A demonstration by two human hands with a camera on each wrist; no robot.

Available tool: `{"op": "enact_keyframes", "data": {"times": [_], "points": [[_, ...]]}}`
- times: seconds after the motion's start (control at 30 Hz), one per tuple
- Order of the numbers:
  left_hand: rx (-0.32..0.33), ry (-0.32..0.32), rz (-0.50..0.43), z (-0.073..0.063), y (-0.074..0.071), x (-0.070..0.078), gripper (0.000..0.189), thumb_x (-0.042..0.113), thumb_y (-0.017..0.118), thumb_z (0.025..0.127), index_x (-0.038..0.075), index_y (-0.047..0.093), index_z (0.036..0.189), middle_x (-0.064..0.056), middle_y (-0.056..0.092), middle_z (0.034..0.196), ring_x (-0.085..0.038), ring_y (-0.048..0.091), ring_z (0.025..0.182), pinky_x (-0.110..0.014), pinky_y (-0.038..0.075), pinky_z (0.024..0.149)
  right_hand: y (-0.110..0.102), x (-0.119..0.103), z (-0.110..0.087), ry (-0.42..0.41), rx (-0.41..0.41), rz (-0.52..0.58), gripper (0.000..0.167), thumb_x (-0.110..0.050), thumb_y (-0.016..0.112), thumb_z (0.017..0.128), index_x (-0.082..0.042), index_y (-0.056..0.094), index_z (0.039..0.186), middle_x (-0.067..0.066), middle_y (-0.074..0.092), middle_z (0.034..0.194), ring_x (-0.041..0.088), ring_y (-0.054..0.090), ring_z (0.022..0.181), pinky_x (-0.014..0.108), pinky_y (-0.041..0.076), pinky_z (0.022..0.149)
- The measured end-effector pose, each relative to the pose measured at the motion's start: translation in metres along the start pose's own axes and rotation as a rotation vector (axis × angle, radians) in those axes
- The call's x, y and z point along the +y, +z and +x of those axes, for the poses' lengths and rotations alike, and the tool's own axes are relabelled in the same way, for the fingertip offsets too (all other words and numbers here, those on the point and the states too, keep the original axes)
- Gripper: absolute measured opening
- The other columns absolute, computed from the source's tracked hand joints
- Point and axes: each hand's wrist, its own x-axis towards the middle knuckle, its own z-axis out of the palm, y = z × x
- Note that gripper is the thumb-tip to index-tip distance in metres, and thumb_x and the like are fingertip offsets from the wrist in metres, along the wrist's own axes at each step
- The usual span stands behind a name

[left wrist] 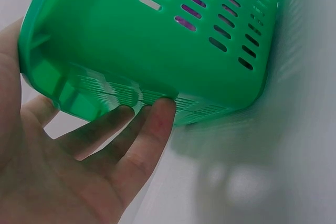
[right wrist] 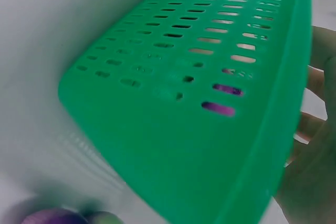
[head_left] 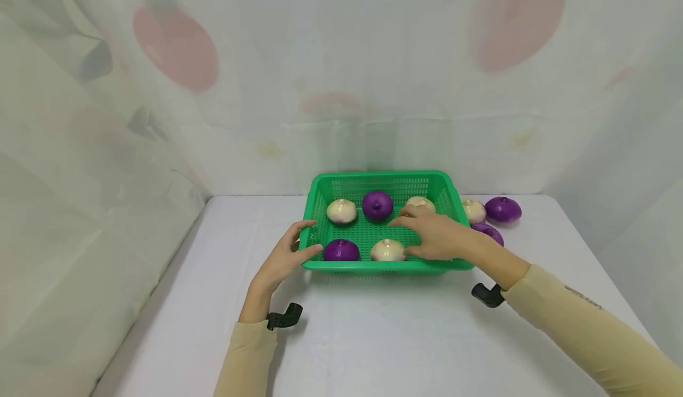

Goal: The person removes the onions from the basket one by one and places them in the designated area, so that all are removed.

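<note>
A green slotted plastic basket (head_left: 384, 265) stands on the table, holding purple onions (head_left: 377, 206) and pale onions (head_left: 341, 211) in two rows. My left hand (head_left: 283, 255) grips its left end, with the thumb over the front rim. Fingertips (left wrist: 167, 109) press against the outer wall in the left wrist view. My right hand (head_left: 440, 234) reaches over the front right rim, palm down, its thumb close to a pale onion (head_left: 388, 250). Purple shows through the wall slots (right wrist: 219, 109) near that corner in the right wrist view; whether this hand holds it I cannot tell.
Right of the basket lie a pale onion (head_left: 474, 211), a purple onion (head_left: 503, 210) and another purple one (head_left: 490, 233) partly behind my right forearm. A patterned white cloth (head_left: 368, 89) hangs behind the white table (head_left: 373, 338).
</note>
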Motion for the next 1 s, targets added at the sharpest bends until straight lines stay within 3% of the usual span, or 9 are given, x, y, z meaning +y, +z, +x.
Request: {"op": "enact_keyframes", "data": {"times": [0.27, 0.53, 0.83, 1.0], "points": [[-0.005, 0.003, -0.002, 0.002, 0.001, 0.000, 0.072, 0.043, 0.076, 0.092, 0.025, 0.041, 0.152, -0.008, 0.039, 0.154, -0.035, 0.045, 0.137, -0.061, 0.039, 0.104, 0.012, -0.001, 0.012, -0.046, -0.027, -0.042, 0.058, -0.030, 0.081, 0.087, -0.014, 0.060, 0.139, 0.012, 0.053, 0.140, 0.032, 0.050, 0.129, 0.050, 0.049, 0.099], [0.013, 0.004, 0.022, 0.000, 0.000, -0.002, 0.071, 0.044, 0.075, 0.092, 0.027, 0.041, 0.152, -0.006, 0.036, 0.157, -0.037, 0.042, 0.140, -0.065, 0.036, 0.106, 0.019, -0.005, 0.022, -0.058, -0.062, -0.014, 0.056, -0.028, 0.081, 0.088, -0.014, 0.061, 0.138, 0.010, 0.053, 0.138, 0.029, 0.053, 0.125, 0.045, 0.050, 0.097], [0.025, -0.002, 0.032, -0.002, 0.001, -0.002, 0.065, 0.048, 0.076, 0.090, 0.041, 0.044, 0.146, -0.002, 0.038, 0.156, -0.033, 0.044, 0.138, -0.064, 0.036, 0.105, 0.028, -0.005, 0.035, -0.052, -0.081, 0.006, 0.055, -0.029, 0.081, 0.088, -0.019, 0.061, 0.138, 0.006, 0.054, 0.138, 0.027, 0.051, 0.127, 0.043, 0.048, 0.098], [0.020, 0.013, 0.034, -0.001, 0.001, -0.001, 0.065, 0.047, 0.076, 0.091, 0.038, 0.044, 0.147, -0.003, 0.037, 0.156, -0.034, 0.044, 0.139, -0.064, 0.037, 0.105, 0.031, -0.007, 0.039, -0.043, -0.096, 0.033, 0.055, -0.027, 0.081, 0.089, -0.017, 0.061, 0.139, 0.007, 0.053, 0.139, 0.030, 0.048, 0.129, 0.045, 0.049, 0.098]]}}
